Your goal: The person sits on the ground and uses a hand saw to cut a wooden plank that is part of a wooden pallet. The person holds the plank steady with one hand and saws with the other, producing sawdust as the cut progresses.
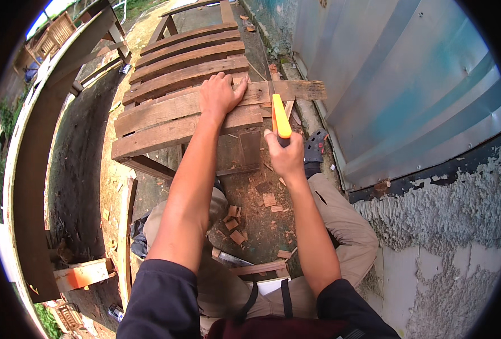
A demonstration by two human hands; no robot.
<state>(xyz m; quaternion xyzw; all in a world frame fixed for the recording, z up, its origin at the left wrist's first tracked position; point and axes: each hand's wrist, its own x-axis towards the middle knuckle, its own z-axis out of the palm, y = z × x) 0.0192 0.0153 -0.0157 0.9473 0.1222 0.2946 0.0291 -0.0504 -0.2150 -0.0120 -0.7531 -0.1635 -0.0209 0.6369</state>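
A long wooden plank (295, 90) lies across a slatted wooden bench (187, 59) and sticks out past its right side. My left hand (221, 97) presses down on the plank, its fingers curled over it and the thumb apart. Closed around the grip of a handsaw (281, 116) with a yellow and black handle is my right hand (287, 153). The thin saw blade, seen nearly edge-on, crosses the plank just beyond the bench's edge. How deep it sits in the wood cannot be made out.
Small wood offcuts (237, 236) and sawdust lie on the ground between my legs. A corrugated metal sheet (403, 85) rises close on the right, above a rough, peeling wall (448, 209). To the left stands a large wooden frame (33, 169).
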